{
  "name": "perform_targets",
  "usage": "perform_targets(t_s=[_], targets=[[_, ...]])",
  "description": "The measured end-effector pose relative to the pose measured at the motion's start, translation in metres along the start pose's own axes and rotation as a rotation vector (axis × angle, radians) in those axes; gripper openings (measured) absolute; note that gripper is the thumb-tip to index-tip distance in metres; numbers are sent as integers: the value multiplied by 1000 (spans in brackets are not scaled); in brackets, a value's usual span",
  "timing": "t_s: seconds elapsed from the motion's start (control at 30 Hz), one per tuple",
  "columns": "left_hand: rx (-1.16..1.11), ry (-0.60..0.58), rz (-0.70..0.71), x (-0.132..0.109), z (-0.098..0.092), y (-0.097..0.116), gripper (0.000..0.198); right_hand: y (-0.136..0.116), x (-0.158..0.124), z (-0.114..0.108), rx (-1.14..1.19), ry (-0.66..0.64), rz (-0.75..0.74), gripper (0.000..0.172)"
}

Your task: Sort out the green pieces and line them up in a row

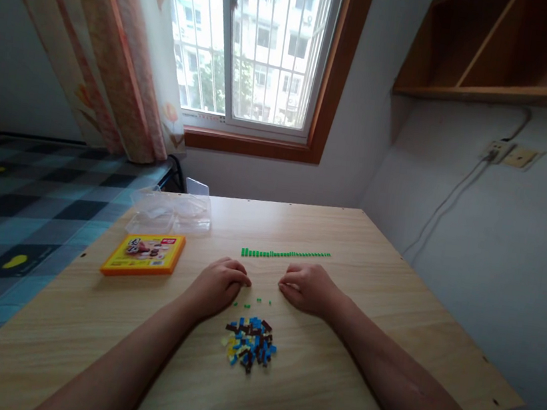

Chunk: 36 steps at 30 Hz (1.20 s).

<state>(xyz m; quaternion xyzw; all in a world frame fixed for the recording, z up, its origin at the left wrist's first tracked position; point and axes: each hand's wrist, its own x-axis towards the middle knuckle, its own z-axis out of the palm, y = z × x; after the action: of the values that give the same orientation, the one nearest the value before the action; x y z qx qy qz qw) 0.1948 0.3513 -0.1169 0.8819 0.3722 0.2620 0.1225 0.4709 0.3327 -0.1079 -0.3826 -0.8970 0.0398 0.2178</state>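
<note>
My left hand rests on the wooden table with its fingers bent together, just left of a few small green bricks. Across from it, my right hand lies on its side, fingertips pressed together; anything between them is too small to make out. Beyond both hands runs a row of green bricks, taller at its left end. Nearer to me, between my forearms, is a loose pile of blue, brown and yellow bricks.
A yellow-orange box lies at the left of the table, with clear plastic trays behind it. A bed stands to the left. The wall and a shelf are on the right.
</note>
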Motion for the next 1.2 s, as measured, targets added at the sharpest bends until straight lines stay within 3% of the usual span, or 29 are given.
perform_targets(t_s=[0.3, 0.5, 0.73, 1.2], targets=[[-88, 26, -70, -2, -1, -9, 27, 91, -38, -35, -69, 1, 348, 21], [-118, 31, -92, -2, -2, -9, 26, 136, -57, -34, -52, 75, 523, 27], [-117, 29, -88, -1, -3, -7, 26, 150, -56, -22, -32, 133, 535, 27], [-104, 20, -114, -1, -3, -7, 26, 150, -55, -21, -59, 151, 531, 28]])
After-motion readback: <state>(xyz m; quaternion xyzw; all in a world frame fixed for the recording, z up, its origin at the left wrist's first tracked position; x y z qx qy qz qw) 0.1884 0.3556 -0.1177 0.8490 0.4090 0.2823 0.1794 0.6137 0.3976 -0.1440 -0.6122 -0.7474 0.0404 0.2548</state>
